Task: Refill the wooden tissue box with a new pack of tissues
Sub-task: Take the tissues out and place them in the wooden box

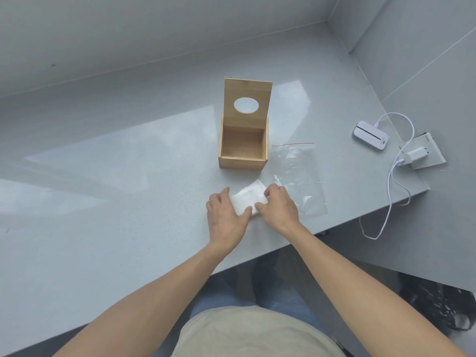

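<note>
Tissues [248, 198] sit in a soft white stack a little below the middle of the frame, on a smooth, shiny grey surface [116, 176]. Both hands are on the stack. The left hand [226, 215] lies on its left side with the fingers bent around it and the thumb on top. The right hand [279, 207] holds the right side, with its fingers pinching the far corner and its thumb on the near edge.

Just above the hands stands the wooden tissue box [243, 148]. It is a square box of pale wood. Its lid [247, 104] stands straight up at the back and has an oval hole in it. The inside of the box shows only bare wood.

A clear plastic bag [300, 176] with a red zip line lies flat just right of the box, and it touches the right hand.

Far to the right are a small white device [369, 135], a white charger [416, 157] and a long white cable [391, 186].

The left half of the surface is bare and wide. Its near edge runs slanting under the arms, and the cable hangs over it at the right.
</note>
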